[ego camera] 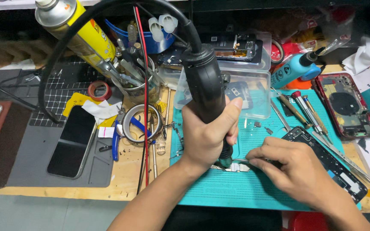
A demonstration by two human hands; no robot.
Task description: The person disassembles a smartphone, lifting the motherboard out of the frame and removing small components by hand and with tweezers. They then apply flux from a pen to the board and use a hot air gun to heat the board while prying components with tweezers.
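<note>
Your left hand is wrapped tight around the black hot-air handle, nozzle pointing down at a small metal part lying on the teal work mat, just below and right of your fist. Your right hand pinches thin tweezers, their tips touching that part, just left of your fingers. A black phone frame lies under and beyond your right hand, toward the right.
</note>
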